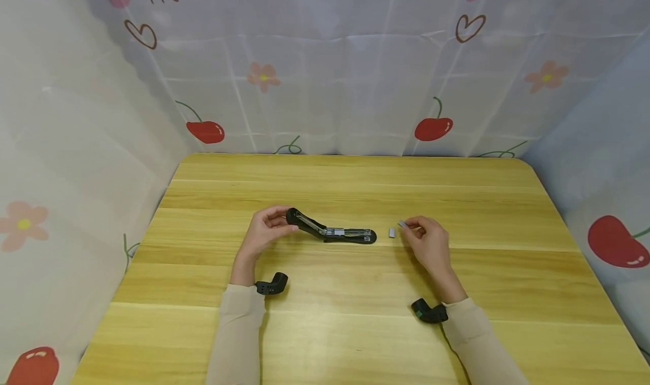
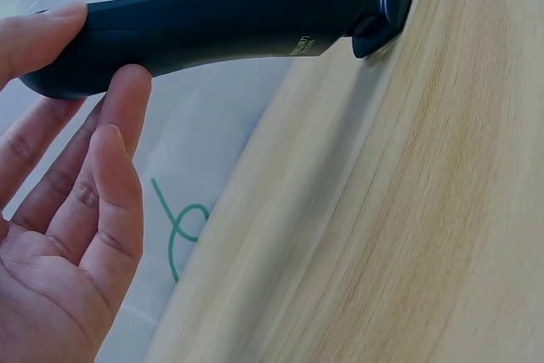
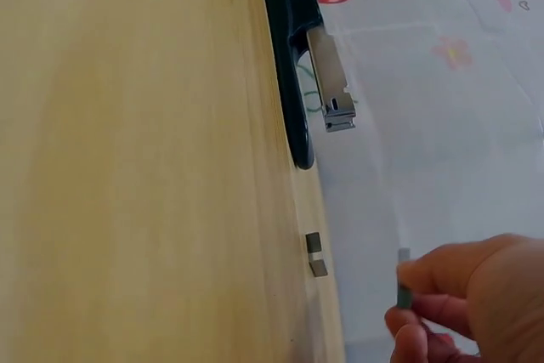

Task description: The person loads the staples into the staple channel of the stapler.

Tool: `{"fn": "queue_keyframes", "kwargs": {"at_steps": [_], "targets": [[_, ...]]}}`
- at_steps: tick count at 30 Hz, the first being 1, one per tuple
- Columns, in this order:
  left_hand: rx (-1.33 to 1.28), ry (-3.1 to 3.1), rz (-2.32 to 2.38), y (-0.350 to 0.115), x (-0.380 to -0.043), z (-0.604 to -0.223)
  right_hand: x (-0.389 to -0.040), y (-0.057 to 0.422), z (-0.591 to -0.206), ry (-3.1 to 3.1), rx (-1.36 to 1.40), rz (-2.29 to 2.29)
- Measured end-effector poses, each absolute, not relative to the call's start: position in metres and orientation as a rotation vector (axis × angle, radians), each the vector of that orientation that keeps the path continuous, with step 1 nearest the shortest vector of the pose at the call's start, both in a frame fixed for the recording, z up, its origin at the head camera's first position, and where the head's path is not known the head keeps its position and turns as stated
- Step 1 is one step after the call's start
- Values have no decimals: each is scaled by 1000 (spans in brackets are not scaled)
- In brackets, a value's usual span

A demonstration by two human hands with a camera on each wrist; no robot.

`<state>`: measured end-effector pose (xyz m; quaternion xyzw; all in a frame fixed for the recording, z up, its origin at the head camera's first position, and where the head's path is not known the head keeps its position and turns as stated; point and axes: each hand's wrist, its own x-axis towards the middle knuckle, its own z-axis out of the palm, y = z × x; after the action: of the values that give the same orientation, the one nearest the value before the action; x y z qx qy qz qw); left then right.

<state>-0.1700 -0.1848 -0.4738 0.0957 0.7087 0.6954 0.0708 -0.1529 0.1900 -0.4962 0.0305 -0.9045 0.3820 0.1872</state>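
Note:
A black stapler (image 1: 350, 240) is opened wide on the table, its base lying flat and its metal staple channel (image 3: 330, 74) exposed. My left hand (image 1: 263, 231) holds the end of the raised top arm (image 2: 212, 27) between thumb and fingers; in the left wrist view the little finger stays clear of it. To the right of the stapler, my right hand (image 1: 430, 246) pinches a small grey strip of staples (image 3: 404, 298) between thumb and forefinger, above the table. A second short block of staples (image 1: 391, 233) lies on the wood between the stapler's base and the right hand.
The wooden table (image 1: 335, 328) has a rounded far edge, close behind which hangs a printed curtain (image 1: 325, 97). More curtain stands along both sides. A black wrist camera (image 1: 272, 284) sits on the left wrist and another camera (image 1: 429, 311) on the right.

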Motion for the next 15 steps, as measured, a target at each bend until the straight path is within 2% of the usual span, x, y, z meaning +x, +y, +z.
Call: {"fn": "queue_keyframes", "kwargs": {"at_steps": [15], "targets": [[293,2131,2106,-184,-171,-475,-162,145,-476,-2535,386,1117]]}}
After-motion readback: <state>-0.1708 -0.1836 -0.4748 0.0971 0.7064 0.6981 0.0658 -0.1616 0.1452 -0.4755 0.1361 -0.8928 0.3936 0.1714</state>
